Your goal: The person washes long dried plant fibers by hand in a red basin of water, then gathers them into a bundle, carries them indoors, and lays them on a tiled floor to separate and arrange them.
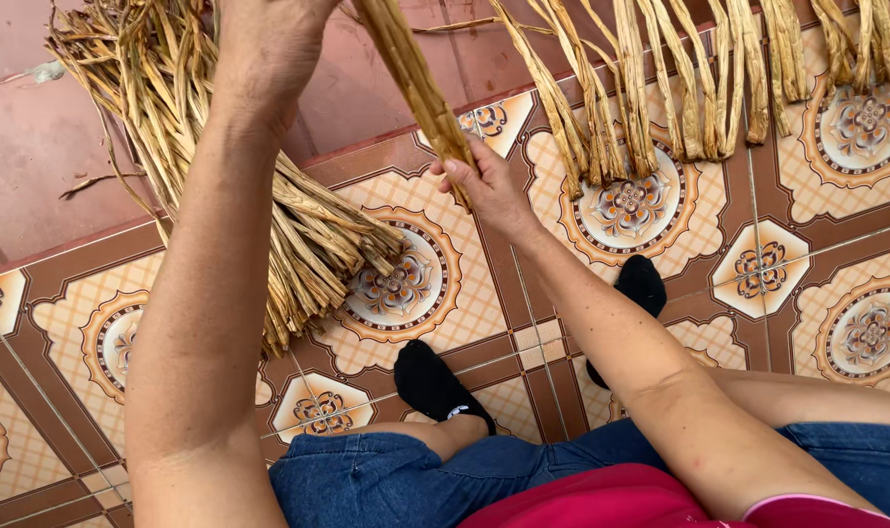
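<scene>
My left hand [269, 44] is raised at the top of the view and closed around the upper part of a thin bundle of dried straw-coloured stalks [415, 83]. That bundle slants down to the right, where my right hand [489, 186] pinches its lower end between fingers and thumb. Both arms reach forward over my knees. The top of the bundle runs out of view above my left hand.
A large heap of dried stalks [298, 225] lies on the floor at the left. Several smaller bundles [660, 88] are laid side by side along the top right. The floor has patterned brown and cream tiles [860, 332]. My feet in black socks [435, 386] rest on it.
</scene>
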